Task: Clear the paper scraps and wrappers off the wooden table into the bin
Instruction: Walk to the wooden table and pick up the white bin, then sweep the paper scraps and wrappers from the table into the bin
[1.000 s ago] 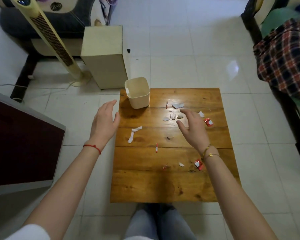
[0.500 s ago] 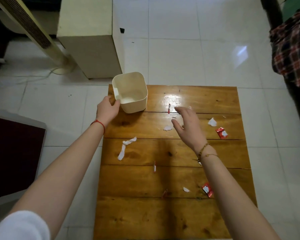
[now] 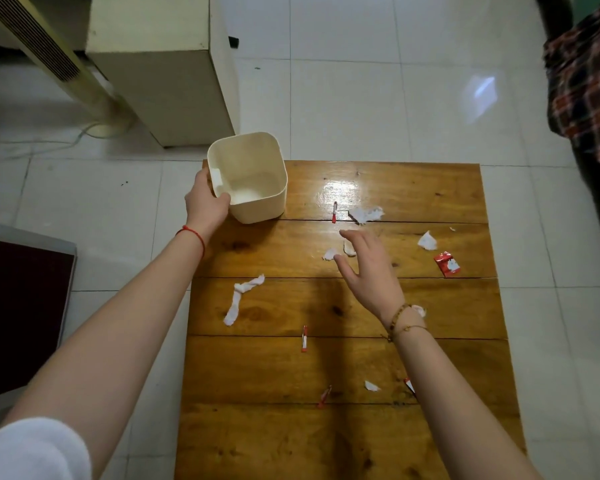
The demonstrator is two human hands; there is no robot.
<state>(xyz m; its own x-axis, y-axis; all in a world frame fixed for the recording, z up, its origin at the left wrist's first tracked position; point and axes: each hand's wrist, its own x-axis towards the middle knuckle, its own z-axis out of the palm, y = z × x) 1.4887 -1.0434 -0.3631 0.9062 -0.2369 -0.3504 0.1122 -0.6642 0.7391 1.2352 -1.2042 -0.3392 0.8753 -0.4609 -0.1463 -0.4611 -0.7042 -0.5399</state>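
the left hand is clamped on the near left corner of the cream square plastic bin, which sits at the upper left corner of the brown plank worktop. the right hand, fingers spread and holding nothing, hovers at centre frame over small white torn paper scraps. a twisted white paper strip lies lower left of it, and a red and white crumpled wrapper lies to its right.

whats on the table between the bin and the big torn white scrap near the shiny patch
In the head view, one thin red wrapper strip lies between the bin and the torn white scrap; otherwise bare wood.
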